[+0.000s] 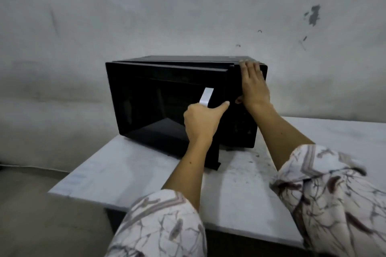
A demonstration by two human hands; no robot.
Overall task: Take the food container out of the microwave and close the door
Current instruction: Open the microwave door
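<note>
**Hands on a black microwave, its door slightly ajar**

Head view: left hand (pixel 201 122) is curled around a white strip (pixel 206 95) fixed to the front of the microwave door (pixel 158 102), thumb stretched toward the door's right edge. The right hand (pixel 253 85) lies flat and spread against the upper right front corner of the microwave (pixel 188 59), fingers pointing up to the top edge, gripping nothing. Both forearms come out of patterned white sleeves (pixel 325 192).

The microwave stands on a pale, stained slab countertop (pixel 129 171), near its back edge and close to a rough, blotched grey wall (pixel 188 10). Dark specks dirty the countertop beside the appliance's right foot. Left of the slab, the floor area is dim and indistinct.

The microwave's long axis runs left to right, roughly parallel to the wall, with its front facing the camera. The door is hinged on the left and stands a little ajar, its right edge pulled forward from the body. The glass is dark; the food container cannot be made out behind it.
</note>
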